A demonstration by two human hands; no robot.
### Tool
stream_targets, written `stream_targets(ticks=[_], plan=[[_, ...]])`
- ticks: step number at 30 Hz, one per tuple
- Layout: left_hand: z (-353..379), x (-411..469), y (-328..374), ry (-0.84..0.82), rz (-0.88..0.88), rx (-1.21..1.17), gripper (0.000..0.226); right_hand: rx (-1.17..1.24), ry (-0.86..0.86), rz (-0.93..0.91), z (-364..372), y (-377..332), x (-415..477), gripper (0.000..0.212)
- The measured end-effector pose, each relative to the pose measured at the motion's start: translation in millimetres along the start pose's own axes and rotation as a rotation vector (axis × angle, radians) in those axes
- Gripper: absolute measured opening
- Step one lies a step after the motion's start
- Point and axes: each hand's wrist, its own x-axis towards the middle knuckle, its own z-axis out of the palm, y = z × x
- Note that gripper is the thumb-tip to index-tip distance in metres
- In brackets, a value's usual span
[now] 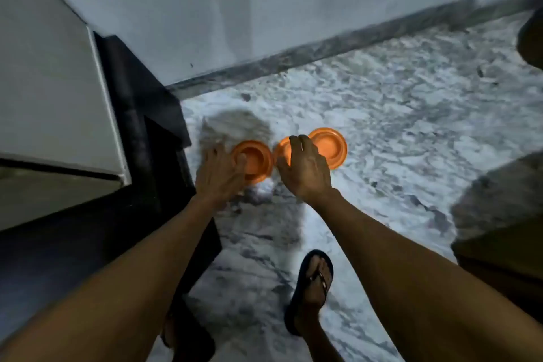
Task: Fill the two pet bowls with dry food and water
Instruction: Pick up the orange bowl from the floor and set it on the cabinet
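Two orange pet bowls sit side by side on the marbled floor near the wall. My left hand (219,175) grips the near-left rim of the left bowl (257,159), one finger reaching inside it. Over the right bowl (329,148) lies my right hand (304,169), its fingers curled across the near rim and its thumb at the left edge. That hand hides the bowl's middle. The visible insides of both bowls show plain orange, with no food or water that I can make out. The picture is blurred by motion.
A white appliance or cabinet (50,91) on a dark base (141,114) stands close on the left. The white wall with a grey skirting (293,59) runs behind the bowls. My sandalled foot (313,285) stands on the floor below. Dark objects (499,214) fill the right edge.
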Motion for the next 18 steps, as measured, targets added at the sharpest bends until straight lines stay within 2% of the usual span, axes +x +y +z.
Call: stream_targets(ticks=[2, 4, 7, 10, 13, 18], plan=[[46.8, 26.6, -19.5, 0.005, -0.064, -0.075, 0.050, 0.019, -0.028, 0.018, 47.3, 20.6, 23.1, 0.046], [84.1, 47.5, -41.8, 0.011, -0.041, -0.082, 0.044, 0.054, -0.126, 0.045, 92.0, 38.7, 42.3, 0.044], [135.6, 80.7, -75.6, 0.041, -0.113, -0.096, 0.047, 0.184, -0.157, 0.136, 161.6, 60.3, 70.2, 0.044], [179.0, 116.4, -111.8, 0.103, -0.374, -0.173, 0.063, 0.346, -0.163, 0.269, 215.2, 66.4, 88.2, 0.044], [210.2, 140.7, -135.6, 0.167, -0.609, -0.357, 0.066, 0.522, -0.171, 0.502, 251.6, 66.1, 103.1, 0.052], [237.3, 164.5, -164.9, 0.205, -0.712, -0.497, 0.080, 0.681, -0.122, 0.762, 282.0, 55.9, 128.2, 0.073]])
